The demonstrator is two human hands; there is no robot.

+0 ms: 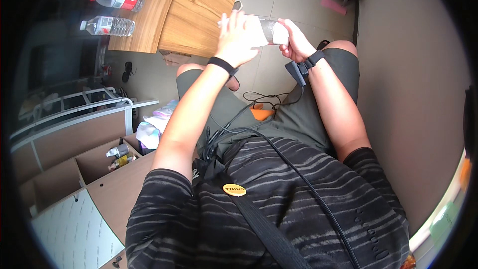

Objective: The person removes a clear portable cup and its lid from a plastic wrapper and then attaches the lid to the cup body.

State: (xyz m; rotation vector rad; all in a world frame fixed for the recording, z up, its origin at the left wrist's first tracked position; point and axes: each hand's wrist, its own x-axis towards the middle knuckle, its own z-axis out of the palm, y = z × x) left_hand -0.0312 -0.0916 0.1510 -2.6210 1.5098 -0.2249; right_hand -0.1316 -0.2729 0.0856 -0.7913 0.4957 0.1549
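Observation:
Out in front of me, above my knees, a clear cylindrical container lies roughly sideways between my two hands. My right hand grips its right end, thumb on top and fingers below, where a white patch covers the side. A white sheet, perhaps tissue, wraps the left part of the container. My left hand holds this sheet against it, back of the hand up and fingers reaching forward. The container's left end is hidden by the sheet and hand.
A wooden table stands ahead to the left, with a red-capped bottle and a clear bottle near its left side. A grey wall rises close on my right. Black cables run across my lap. Open compartments lie at lower left.

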